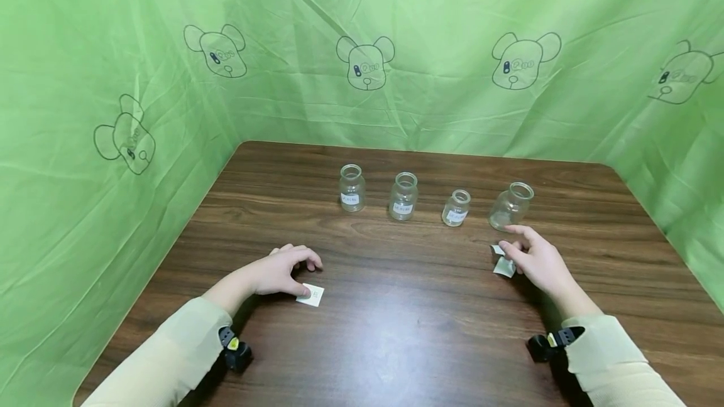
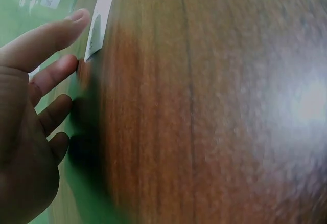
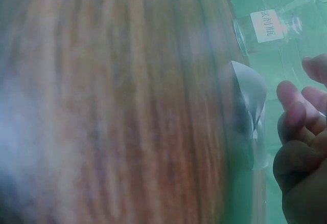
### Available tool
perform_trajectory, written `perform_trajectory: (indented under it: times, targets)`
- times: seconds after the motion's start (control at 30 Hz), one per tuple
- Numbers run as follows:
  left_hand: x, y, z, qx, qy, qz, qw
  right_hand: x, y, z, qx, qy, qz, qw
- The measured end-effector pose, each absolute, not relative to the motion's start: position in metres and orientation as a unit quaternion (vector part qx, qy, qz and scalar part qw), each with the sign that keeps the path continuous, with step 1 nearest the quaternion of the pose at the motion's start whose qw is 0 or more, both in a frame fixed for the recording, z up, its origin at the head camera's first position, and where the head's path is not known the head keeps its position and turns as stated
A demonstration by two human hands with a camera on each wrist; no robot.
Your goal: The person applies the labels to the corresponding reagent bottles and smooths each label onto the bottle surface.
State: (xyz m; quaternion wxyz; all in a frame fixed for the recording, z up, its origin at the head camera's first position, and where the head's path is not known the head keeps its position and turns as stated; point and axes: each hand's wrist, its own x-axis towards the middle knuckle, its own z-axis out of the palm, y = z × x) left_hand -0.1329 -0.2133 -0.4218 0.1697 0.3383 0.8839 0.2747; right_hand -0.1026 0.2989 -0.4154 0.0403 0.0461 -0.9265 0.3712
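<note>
On the left of the table in the head view, my left hand (image 1: 281, 271) hovers with loosely bent fingers, its thumb over the edge of a small white printed label (image 1: 316, 296). The left wrist view has the thumb beside that label (image 2: 102, 17), with nothing gripped. At the right, my right hand (image 1: 540, 262) is relaxed, index finger stretched toward a clear glass jar (image 1: 507, 208) with no label in sight. Just beside the fingers lies a curled piece of pale backing paper (image 1: 503, 268); in the right wrist view the paper (image 3: 250, 86) stands apart from them.
Three glass jars with white labels stand in a row at the back: a left one (image 1: 351, 188), a middle one (image 1: 403, 196) and a smaller one (image 1: 455, 208). Green cloth (image 1: 430, 112) hangs behind and beside the brown wooden table (image 1: 418, 319).
</note>
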Motion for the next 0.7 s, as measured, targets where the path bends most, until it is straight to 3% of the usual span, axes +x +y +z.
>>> perform_trajectory:
  times: [0.7]
  targets:
    - [-0.1382, -0.2109, -0.4236, 0.36, 0.884, 0.256, 0.155, -0.1055, 0.2989, -0.416, 0.047, -0.93, 0.363, 0.041]
